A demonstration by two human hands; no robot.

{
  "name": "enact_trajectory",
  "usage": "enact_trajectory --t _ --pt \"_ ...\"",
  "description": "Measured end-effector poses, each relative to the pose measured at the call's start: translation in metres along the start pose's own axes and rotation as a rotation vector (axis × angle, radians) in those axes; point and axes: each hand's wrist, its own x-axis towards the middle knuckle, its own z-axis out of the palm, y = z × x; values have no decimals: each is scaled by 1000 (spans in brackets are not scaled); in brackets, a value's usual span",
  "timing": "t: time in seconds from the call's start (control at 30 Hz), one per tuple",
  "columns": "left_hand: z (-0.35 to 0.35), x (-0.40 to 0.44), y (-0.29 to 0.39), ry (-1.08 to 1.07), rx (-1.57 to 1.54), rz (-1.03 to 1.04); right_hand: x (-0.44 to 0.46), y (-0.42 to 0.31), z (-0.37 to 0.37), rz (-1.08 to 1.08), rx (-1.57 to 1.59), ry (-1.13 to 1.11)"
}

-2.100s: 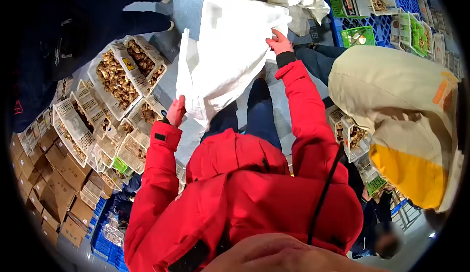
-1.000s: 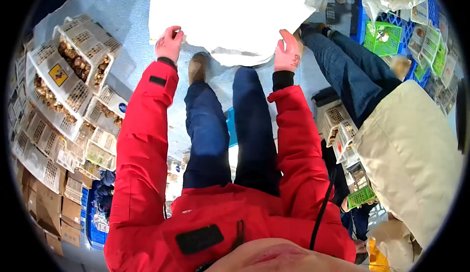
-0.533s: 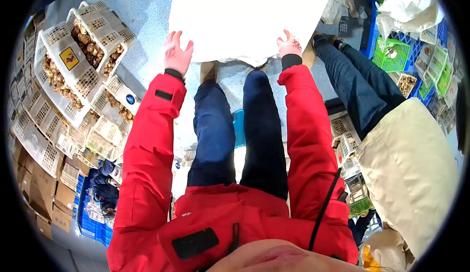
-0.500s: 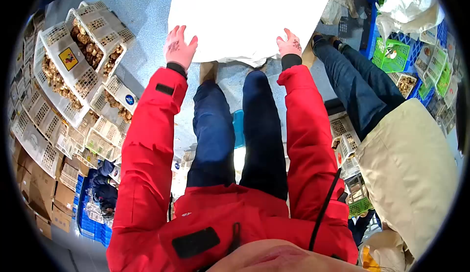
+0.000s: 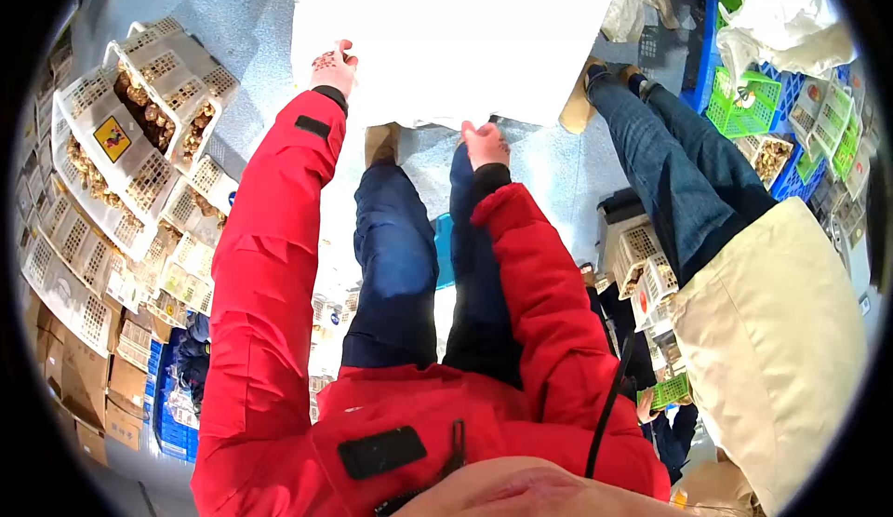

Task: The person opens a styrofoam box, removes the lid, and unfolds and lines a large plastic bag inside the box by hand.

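Note:
A large, overexposed white sheet or cover (image 5: 451, 33) spreads in front of me at the top of the head view; what lies under it is hidden. My left hand (image 5: 335, 66) is at its left side near the front corner, fingers bent, with a finger and thumb close together at the white edge. My right hand (image 5: 485, 144) is at the middle of the front edge, its fingers curled in against the white material just above my right knee. Dark marks show on the backs of both hands.
White baskets of brown mushroom-like pieces (image 5: 149, 163) stack at left, with cardboard boxes (image 5: 84, 359) below. A person in jeans (image 5: 651, 163) and a beige garment (image 5: 772, 331) stands close on my right. Beyond are a green basket (image 5: 744, 103), blue pallets and white bags (image 5: 791, 14).
My right hand has moved left and nearer to me, from the right part of the front edge to its middle, and has closed. My left hand has moved slightly up, its fingers now more bent.

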Motion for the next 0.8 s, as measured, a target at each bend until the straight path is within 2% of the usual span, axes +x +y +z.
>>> enact_trajectory --t 0.03,0.07,0.13,0.2,0.23,0.27,0.33,0.37,0.4,0.47,0.5,0.53,0.6,0.7,0.73,0.8 --pt "-3 -1 1 48 -30 13 7 -3 -4 -40 29 -4" --pt "-10 -4 7 93 -59 29 12 0 -6 -87 239 10" --pt "-31 -6 13 180 40 34 34 16 -21 126 434 -106" --pt "-27 2 -2 219 60 69 62 61 -40 16 344 -107" --pt "-35 0 1 79 134 34 52 53 -64 124 391 -123" --pt "-37 -5 9 43 211 29 38 44 -90 236 434 -136" --pt "-30 -14 27 -39 363 29 59 74 -93 208 136 -140" --pt "-19 -11 26 -74 336 36 60 66 -96 173 -91 -148" --pt "-5 -11 25 -62 446 33 67 72 -84 73 -210 -63" --pt "-7 -13 25 9 462 34 64 54 -89 30 -316 2" --pt "-11 -18 23 41 474 27 55 41 -96 -37 -330 155" --pt "-23 -21 25 83 486 23 62 42 -106 62 -177 -16" --pt "-28 -21 18 239 494 48 19 -10 -139 50 27 193" --pt "-33 -31 0 277 513 -5 54 9 -135 -209 145 555" --pt "-28 -34 -14 309 388 -26 59 3 -132 -279 128 549" --pt "7 -23 -66 332 92 -144 99 26 -109 -217 201 375"
